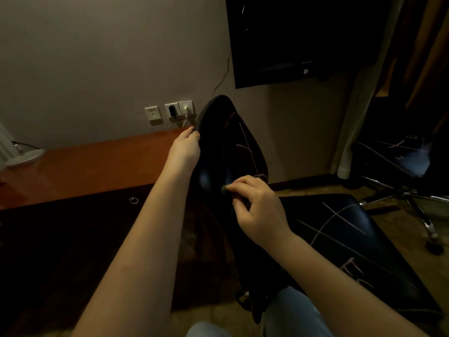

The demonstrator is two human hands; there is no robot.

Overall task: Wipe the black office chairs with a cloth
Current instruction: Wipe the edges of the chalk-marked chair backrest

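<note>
The counter (85, 166) runs along the wall at the left, with wall sockets (170, 110) above its far edge and a stand base (24, 158) on its left end. Just right of it is the near chair (245, 164), its backrest (230, 122) left of its seat (340, 239). The left hand (185, 147) grips the backrest's left edge; the right hand (257, 207) pinches a cloth (224, 189) at its lower part. A television (291, 37) hangs on the wall above. A second chair (401, 166) stands far right, beside a curtain (352, 130).

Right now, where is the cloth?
Head view, centre: the green cloth is bunched in the right hand, pressed against the lower part of the chair backrest.
</note>
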